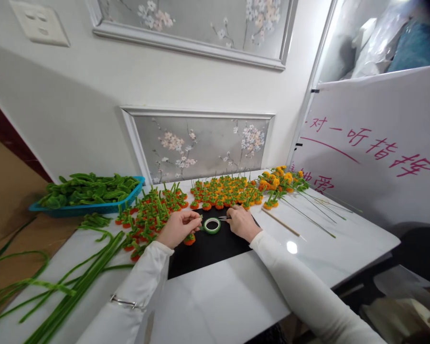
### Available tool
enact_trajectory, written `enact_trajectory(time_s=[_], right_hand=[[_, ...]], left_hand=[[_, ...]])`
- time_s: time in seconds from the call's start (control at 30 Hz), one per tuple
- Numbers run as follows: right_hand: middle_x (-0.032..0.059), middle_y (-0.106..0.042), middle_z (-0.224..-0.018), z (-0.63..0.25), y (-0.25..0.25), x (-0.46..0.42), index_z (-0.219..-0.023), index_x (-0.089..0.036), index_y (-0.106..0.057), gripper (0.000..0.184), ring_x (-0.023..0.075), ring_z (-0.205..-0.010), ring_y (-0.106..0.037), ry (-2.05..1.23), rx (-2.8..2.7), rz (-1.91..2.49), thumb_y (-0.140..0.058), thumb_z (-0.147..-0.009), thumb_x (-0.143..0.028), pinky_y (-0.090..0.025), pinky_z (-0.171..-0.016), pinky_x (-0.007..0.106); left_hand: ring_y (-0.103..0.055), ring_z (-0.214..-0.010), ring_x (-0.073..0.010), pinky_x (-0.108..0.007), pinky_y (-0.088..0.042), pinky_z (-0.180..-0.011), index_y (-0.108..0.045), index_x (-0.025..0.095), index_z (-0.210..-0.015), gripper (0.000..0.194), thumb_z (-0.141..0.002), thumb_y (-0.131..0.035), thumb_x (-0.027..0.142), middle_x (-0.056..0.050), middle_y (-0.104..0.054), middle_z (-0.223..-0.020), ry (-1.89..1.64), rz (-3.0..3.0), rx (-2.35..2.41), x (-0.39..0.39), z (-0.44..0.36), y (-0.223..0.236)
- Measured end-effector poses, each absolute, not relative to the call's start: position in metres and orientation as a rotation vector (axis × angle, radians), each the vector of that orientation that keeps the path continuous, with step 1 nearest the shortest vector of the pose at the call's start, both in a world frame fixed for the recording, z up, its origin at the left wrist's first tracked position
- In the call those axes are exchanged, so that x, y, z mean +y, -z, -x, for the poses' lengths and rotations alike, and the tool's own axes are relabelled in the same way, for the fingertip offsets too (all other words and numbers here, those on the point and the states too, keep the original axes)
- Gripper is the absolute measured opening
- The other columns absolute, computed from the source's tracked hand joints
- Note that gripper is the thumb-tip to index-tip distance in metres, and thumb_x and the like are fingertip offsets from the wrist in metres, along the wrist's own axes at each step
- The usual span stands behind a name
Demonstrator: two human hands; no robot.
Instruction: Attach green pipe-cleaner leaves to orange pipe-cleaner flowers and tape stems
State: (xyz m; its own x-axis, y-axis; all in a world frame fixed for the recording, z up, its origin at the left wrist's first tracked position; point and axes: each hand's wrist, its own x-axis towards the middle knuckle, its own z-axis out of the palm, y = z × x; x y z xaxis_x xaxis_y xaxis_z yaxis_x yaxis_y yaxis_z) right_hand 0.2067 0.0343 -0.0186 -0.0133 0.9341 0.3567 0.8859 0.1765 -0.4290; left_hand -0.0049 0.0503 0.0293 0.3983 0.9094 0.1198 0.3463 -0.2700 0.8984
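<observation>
Right hand (239, 220) is gripping small metal scissors (223, 218), handles hiding under the fingers, blades pointing left, long axis running left-right. Left hand (181, 228) is pinching a tiny green bit (201, 218), honestly too small to make out. Green tape roll (212, 231) is lying between them on the black mat (200, 255). Far right, red writing (382, 149) is reading 对一听指挥, lower line partly hiding behind orange flowers (287, 178).

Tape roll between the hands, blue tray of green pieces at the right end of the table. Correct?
Not quite: the blue tray of green pieces is at the left end of the table, per the head view. The tape roll is between the left hand and right hand, as stated.
</observation>
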Motion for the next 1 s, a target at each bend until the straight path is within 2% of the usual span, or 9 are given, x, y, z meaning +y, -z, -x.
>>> enact_trajectory(time_s=[0.07,0.17,0.27,0.4,0.53,0.7,0.83,1.0], right_hand=[[0.0113,-0.057,-0.098,-0.202,0.013,0.030,-0.092,-0.016,-0.059,0.011,0.0233,-0.098,-0.050,-0.058,-1.926,1.651,-0.053,-0.082,-0.018,-0.037,-0.081,0.035],[0.0072,-0.057,-0.100,-0.192,0.004,0.022,-0.109,-0.019,-0.052,0.022,0.0152,-0.092,-0.053,-0.069,-1.995,1.411,-0.041,-0.091,-0.026,-0.040,-0.077,0.026],[0.0035,-0.058,-0.089,-0.182,0.002,0.018,-0.100,-0.018,-0.052,0.018,0.0118,-0.076,-0.055,-0.145,-2.071,1.126,-0.044,-0.090,-0.030,-0.039,-0.065,0.022],[-0.0001,-0.056,-0.075,-0.178,0.006,0.018,-0.082,-0.017,-0.052,0.013,0.0101,-0.066,-0.051,-0.032,-2.188,1.111,-0.047,-0.089,-0.027,-0.032,-0.058,0.020],[-0.0005,-0.055,-0.073,-0.180,0.008,0.020,-0.078,-0.017,-0.052,0.016,0.0099,-0.068,-0.051,0.008,-2.209,1.106,-0.045,-0.091,-0.024,-0.029,-0.060,0.021],[0.0002,-0.057,-0.075,-0.181,0.009,0.021,-0.080,-0.016,-0.052,0.016,0.0097,-0.067,-0.050,0.050,-2.237,1.101,-0.043,-0.092,-0.024,-0.027,-0.059,0.021],[0.0001,-0.058,-0.079,-0.185,0.009,0.022,-0.082,-0.017,-0.055,0.015,0.0098,-0.071,-0.052,0.096,-2.305,1.066,-0.044,-0.091,-0.023,-0.025,-0.063,0.023],[0.0012,-0.059,-0.080,-0.183,0.009,0.022,-0.083,-0.017,-0.054,0.012,0.0120,-0.077,-0.053,0.292,-2.427,1.053,-0.044,-0.089,-0.018,-0.026,-0.066,0.026]], left_hand=[[-0.061,-0.060,-0.0146,-0.026,-0.049,-0.059,-0.061,0.013,-0.074,0.021,-0.069,-0.061,0.033,-0.002,-0.063,-0.064,-0.859,-1.891,1.086,0.050,0.004,-0.028],[-0.060,-0.058,-0.0148,-0.025,-0.048,-0.059,-0.064,0.014,-0.071,0.017,-0.070,-0.058,0.030,-0.001,-0.063,-0.062,-0.842,-2.012,1.073,0.048,0.001,-0.025],[-0.057,-0.056,-0.0145,-0.024,-0.044,-0.055,-0.067,0.016,-0.069,0.016,-0.069,-0.057,0.027,0.000,-0.063,-0.059,-0.808,-2.126,1.061,0.042,-0.003,-0.024],[-0.059,-0.058,-0.0155,-0.024,-0.044,-0.056,-0.068,0.017,-0.068,0.015,-0.067,-0.057,0.026,0.000,-0.065,-0.059,-0.760,-2.227,1.043,0.038,-0.008,-0.024],[-0.061,-0.063,-0.0169,-0.025,-0.046,-0.061,-0.067,0.018,-0.075,0.015,-0.065,-0.058,0.025,-0.001,-0.067,-0.066,-0.735,-2.301,1.044,0.038,-0.011,-0.024],[-0.062,-0.066,-0.0165,-0.025,-0.045,-0.063,-0.060,0.022,-0.086,0.017,-0.070,-0.056,0.024,0.001,-0.067,-0.071,-0.755,-2.384,1.126,0.036,-0.010,-0.025],[-0.062,-0.066,-0.0166,-0.024,-0.042,-0.061,-0.056,0.024,-0.094,0.024,-0.070,-0.057,0.025,0.004,-0.066,-0.068,-0.720,-2.445,1.179,0.034,-0.009,-0.027],[-0.064,-0.070,-0.0191,-0.023,-0.036,-0.055,-0.055,0.027,-0.095,0.023,-0.072,-0.055,0.026,0.005,-0.068,-0.069,-0.619,-2.539,1.208,0.031,-0.008,-0.032]])
